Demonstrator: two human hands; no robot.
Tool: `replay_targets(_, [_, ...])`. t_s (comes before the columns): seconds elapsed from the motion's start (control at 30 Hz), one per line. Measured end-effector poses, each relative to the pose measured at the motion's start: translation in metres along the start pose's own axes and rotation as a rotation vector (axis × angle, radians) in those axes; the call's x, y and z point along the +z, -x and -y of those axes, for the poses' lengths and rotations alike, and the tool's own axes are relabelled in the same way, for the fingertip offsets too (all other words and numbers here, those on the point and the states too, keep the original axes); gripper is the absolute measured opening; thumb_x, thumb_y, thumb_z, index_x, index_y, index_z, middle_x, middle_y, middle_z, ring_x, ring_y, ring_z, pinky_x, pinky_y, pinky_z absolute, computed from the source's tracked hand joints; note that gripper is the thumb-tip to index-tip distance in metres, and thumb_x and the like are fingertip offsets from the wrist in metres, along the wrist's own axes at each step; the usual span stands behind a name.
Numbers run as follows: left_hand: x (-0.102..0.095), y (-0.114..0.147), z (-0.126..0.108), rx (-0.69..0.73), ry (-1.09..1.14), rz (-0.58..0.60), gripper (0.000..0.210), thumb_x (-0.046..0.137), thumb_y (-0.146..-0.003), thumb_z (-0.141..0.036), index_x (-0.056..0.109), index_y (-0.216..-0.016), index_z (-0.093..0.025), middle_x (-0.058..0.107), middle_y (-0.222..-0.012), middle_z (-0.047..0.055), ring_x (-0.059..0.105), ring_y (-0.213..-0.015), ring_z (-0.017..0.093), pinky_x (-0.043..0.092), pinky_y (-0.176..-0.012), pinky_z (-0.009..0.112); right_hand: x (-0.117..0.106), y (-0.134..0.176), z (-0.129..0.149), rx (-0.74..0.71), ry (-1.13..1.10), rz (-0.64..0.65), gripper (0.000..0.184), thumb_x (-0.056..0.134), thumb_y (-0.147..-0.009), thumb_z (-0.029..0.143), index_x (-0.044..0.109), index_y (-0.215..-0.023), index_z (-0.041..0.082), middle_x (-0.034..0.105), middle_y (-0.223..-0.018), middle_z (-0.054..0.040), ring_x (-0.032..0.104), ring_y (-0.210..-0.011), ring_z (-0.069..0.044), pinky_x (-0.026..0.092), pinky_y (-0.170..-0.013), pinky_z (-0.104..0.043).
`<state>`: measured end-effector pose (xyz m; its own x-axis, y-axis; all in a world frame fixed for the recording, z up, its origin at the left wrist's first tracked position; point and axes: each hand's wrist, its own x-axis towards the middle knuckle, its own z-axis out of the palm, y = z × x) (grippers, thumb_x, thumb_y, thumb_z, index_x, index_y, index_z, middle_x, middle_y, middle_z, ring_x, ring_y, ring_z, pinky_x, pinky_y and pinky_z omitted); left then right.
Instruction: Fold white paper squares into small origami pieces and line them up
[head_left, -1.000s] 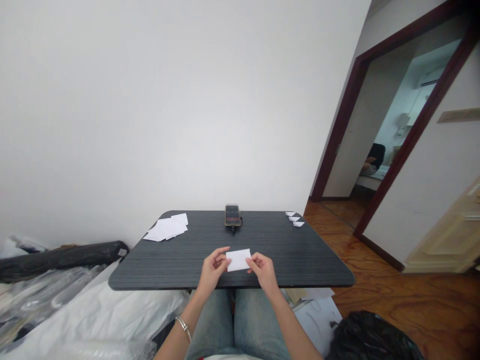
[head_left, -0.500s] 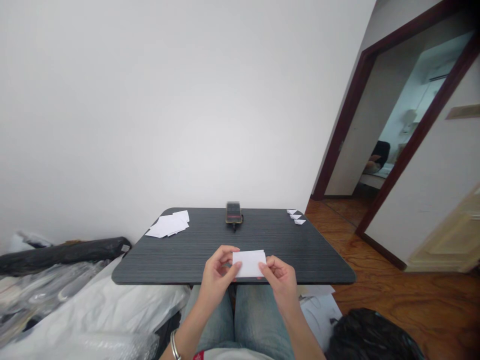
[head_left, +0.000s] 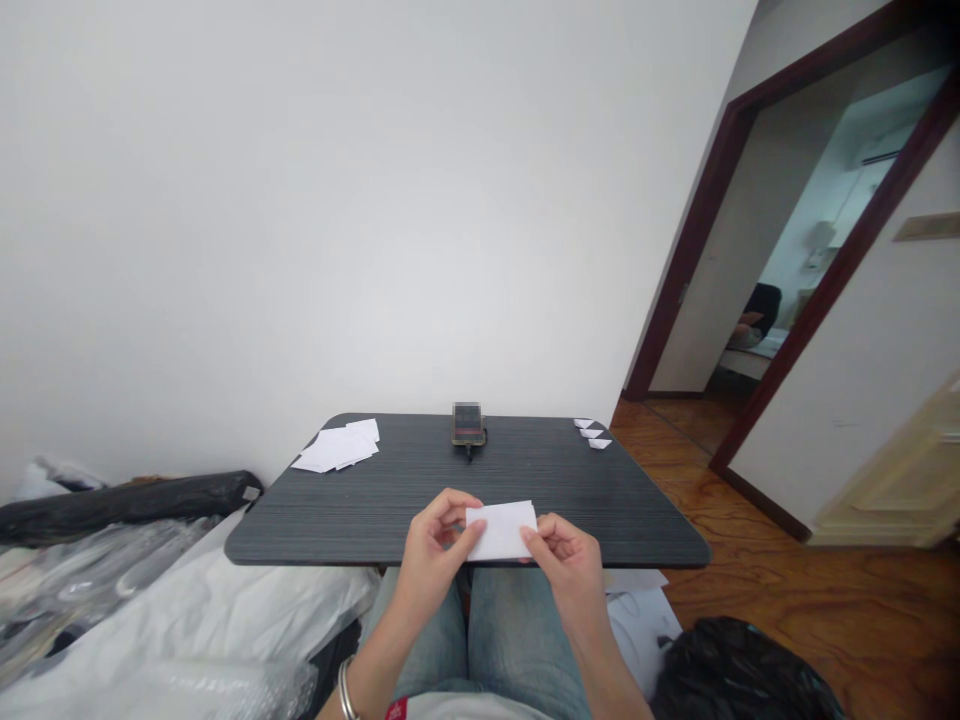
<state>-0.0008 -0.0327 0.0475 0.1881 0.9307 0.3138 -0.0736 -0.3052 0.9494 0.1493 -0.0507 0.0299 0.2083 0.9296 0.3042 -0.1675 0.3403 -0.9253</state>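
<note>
A folded white sheet of paper point(head_left: 501, 530) is held just above the near edge of the dark table point(head_left: 405, 500). My left hand point(head_left: 439, 545) pinches its left end, thumb on the front face. At the right end, my right hand point(head_left: 562, 555) is closed on the paper with the thumb on top and fingers curled behind. A second layer peeks out along the upper right edge. Loose white sheets point(head_left: 339, 447) lie in a pile at the table's left. Several small folded white paper pieces point(head_left: 592, 434) sit in a row at the far right.
A phone-like device point(head_left: 468, 424) on a stand with a cable is at the back centre, near the white wall. Wrapped plastic bundles point(head_left: 150, 600) fill the floor at left. A black plastic bag point(head_left: 742, 670) lies at lower right. A person is partly visible through the doorway.
My right hand has shifted slightly to the right and down, and the paper's right end tilts a little more. My left hand keeps nearly the same place.
</note>
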Motion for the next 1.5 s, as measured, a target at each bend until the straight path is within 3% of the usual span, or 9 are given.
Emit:
replay_targets(0.57, [0.0011, -0.0009, 0.0004, 0.0, 0.019, -0.017, 0.016, 0.061, -0.073, -0.026, 0.055, -0.083, -0.015, 0.058, -0.064, 0.0, 0.05, -0.057, 0.009, 0.035, -0.05, 0.016, -0.0031, -0.0003, -0.0032, 0.015, 0.036, 0.012, 0.026, 0.063, -0.07, 0.03, 0.049, -0.052, 0.016, 0.049, -0.047, 0.0036, 0.044, -0.046, -0.009, 0.035, -0.046, -0.019])
replay_targets(0.87, [0.0015, 0.0007, 0.0016, 0.035, 0.009, -0.101, 0.015, 0.062, -0.072, -0.027, 0.058, -0.078, -0.013, 0.059, -0.056, -0.002, 0.047, -0.05, 0.008, 0.033, -0.048, 0.016, -0.0007, 0.0007, -0.0029, -0.004, 0.018, 0.007, 0.025, 0.063, -0.069, 0.027, 0.049, -0.052, 0.017, 0.049, -0.048, 0.0038, 0.046, -0.046, -0.01, 0.036, -0.045, -0.02])
replay_targets(1.27, [0.002, 0.0007, 0.0025, 0.041, -0.015, -0.124, 0.017, 0.063, -0.071, -0.029, 0.06, -0.076, -0.013, 0.059, -0.053, -0.001, 0.047, -0.048, 0.009, 0.033, -0.047, 0.018, 0.0015, 0.0011, -0.001, 0.009, 0.043, -0.037, 0.027, 0.064, -0.069, 0.033, 0.049, -0.052, 0.017, 0.049, -0.047, 0.0033, 0.048, -0.045, -0.011, 0.039, -0.045, -0.021])
replay_targets(1.37, [0.003, 0.001, 0.0013, 0.048, -0.018, -0.139, 0.017, 0.063, -0.071, -0.029, 0.06, -0.076, -0.013, 0.059, -0.053, -0.002, 0.047, -0.048, 0.009, 0.033, -0.047, 0.017, 0.0033, 0.0016, -0.0022, 0.025, -0.031, -0.041, 0.024, 0.066, -0.068, 0.032, 0.05, -0.058, 0.017, 0.053, -0.049, 0.0029, 0.05, -0.047, -0.011, 0.042, -0.045, -0.02])
replay_targets(1.5, [0.0039, 0.0011, 0.0004, 0.039, -0.001, -0.156, 0.018, 0.063, -0.07, -0.03, 0.06, -0.076, -0.013, 0.06, -0.053, -0.001, 0.048, -0.048, 0.009, 0.034, -0.047, 0.017, 0.0046, 0.0011, -0.0036, 0.061, -0.134, -0.044, 0.024, 0.067, -0.068, 0.032, 0.053, -0.082, 0.018, 0.059, -0.053, 0.0031, 0.052, -0.048, -0.012, 0.044, -0.044, -0.02])
